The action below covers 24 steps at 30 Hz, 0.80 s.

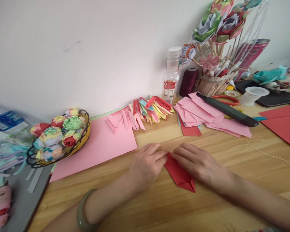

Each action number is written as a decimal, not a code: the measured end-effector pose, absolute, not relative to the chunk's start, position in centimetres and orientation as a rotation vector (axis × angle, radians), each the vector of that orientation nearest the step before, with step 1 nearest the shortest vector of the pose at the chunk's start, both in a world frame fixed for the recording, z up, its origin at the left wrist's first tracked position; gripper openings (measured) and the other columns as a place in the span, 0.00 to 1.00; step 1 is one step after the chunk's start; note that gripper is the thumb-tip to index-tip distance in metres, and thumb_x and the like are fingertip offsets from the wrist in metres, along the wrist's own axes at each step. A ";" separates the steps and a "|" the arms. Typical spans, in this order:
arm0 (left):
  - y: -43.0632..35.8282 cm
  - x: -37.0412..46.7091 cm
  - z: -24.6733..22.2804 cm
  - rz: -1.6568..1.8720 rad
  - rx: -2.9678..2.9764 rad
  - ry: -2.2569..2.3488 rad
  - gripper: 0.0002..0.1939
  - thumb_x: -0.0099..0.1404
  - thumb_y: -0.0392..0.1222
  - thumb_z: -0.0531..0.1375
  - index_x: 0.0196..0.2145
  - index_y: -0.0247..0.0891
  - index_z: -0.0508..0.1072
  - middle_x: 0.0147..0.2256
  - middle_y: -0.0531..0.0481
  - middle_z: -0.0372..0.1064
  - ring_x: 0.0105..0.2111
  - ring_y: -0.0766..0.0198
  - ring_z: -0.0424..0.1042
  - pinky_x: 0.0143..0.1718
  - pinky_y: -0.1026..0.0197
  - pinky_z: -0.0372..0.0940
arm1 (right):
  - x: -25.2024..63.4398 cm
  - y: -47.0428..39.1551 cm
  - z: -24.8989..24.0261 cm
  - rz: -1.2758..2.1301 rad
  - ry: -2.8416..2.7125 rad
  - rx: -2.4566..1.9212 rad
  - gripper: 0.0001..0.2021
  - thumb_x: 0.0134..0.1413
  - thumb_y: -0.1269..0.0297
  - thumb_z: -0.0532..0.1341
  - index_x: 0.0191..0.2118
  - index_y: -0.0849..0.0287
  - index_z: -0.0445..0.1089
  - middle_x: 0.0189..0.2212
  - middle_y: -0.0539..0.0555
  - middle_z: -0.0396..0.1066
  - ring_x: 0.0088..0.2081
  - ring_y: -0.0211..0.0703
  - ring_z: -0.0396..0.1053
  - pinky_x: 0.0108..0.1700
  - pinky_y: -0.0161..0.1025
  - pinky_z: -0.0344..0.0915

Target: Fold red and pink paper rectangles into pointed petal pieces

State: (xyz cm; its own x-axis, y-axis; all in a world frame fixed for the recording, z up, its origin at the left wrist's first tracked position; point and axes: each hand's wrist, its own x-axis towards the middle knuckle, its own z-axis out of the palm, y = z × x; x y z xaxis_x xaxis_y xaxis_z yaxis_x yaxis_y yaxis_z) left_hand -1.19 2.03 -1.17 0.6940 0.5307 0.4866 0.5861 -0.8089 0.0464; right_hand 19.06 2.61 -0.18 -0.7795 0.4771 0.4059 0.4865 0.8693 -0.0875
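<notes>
A small piece of red paper [178, 174], partly folded, lies on the wooden table between my hands, its near end creased into points. My left hand [148, 161], with a ring on one finger and a green bangle at the wrist, has its fingertips pinched at the paper's far tip. Over the right edge of the same paper lies my right hand [195, 159], its fingers bent together and pressing near that tip. The far corner is partly hidden by the fingertips.
Behind my hands are folded paper strips [145, 112], a pink sheet [106, 146] and stacked pink slips [200, 111] under a dark green cutter [229, 109]. A basket of paper flowers [84, 133] stands left, a plastic bottle [171, 75] by the wall, red paper [284, 124] right.
</notes>
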 end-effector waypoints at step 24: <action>2.0 -1.0 -0.6 -0.678 -2.724 -0.786 0.13 0.67 0.31 0.49 0.35 0.29 0.74 0.36 0.46 0.74 0.40 0.59 0.68 0.39 0.59 0.67 | 19.3 2.3 0.6 -0.056 -2.792 -0.849 0.14 0.60 0.76 0.45 0.43 0.66 0.67 0.33 0.58 0.65 0.33 0.43 0.61 0.34 0.40 0.65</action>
State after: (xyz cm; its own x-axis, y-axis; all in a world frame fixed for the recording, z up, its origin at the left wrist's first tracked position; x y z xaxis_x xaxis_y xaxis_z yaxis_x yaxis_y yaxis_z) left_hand -1.02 2.05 -0.65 0.7497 0.4449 0.4899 0.5495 -0.8310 -0.0863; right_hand 19.29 2.26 0.62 -0.8081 0.5456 0.2220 0.5541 0.8320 -0.0276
